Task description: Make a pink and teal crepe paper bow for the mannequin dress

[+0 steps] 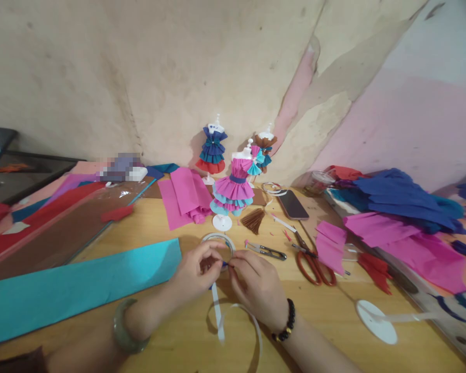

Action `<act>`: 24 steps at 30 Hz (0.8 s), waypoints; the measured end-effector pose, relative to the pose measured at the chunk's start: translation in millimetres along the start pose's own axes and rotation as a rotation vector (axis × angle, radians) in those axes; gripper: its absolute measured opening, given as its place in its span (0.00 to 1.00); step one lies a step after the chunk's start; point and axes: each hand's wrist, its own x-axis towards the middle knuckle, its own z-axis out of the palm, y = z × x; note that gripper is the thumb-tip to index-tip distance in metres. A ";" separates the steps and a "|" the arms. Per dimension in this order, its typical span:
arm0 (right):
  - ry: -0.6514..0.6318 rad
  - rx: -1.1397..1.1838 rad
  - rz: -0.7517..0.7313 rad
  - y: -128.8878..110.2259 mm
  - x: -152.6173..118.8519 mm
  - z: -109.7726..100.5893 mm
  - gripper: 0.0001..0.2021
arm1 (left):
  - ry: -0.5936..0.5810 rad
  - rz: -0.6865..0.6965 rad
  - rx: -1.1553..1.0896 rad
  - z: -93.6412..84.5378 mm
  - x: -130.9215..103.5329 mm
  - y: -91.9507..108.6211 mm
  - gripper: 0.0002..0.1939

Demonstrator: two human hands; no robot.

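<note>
My left hand (200,267) and my right hand (258,285) meet fingertip to fingertip low over the table. Both pinch a small dark blue piece (224,264), mostly covered by the fingers; it looks like crepe paper. Just behind the fingers lies a roll of tape (232,242). Below the hands a narrow white strip (218,313) hangs or lies, and a pale curled strip (256,326) loops beside it. Beyond the roll a small white dress form wears a pink and light blue ruffled paper dress (235,186).
Turquoise paper (101,280) spreads at left. Thread snips (270,251), red-handled scissors (314,267), a brown paper fan (253,220) and a phone (294,204) lie to the right. Two more dressed forms stand by the wall. A toppled stand (376,321) lies near right; crepe paper (404,202) is heaped behind.
</note>
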 end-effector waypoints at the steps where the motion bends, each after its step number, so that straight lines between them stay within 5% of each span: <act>1: -0.010 -0.004 -0.006 0.0 0.4 -0.5 0.08 | 0.002 -0.006 -0.026 1.7 0.1 -0.2 0.15; 24: -0.015 0.009 0.014 -1.7 1.4 -1.2 0.07 | 0.015 0.054 0.026 0.2 -1.8 -8.2 0.16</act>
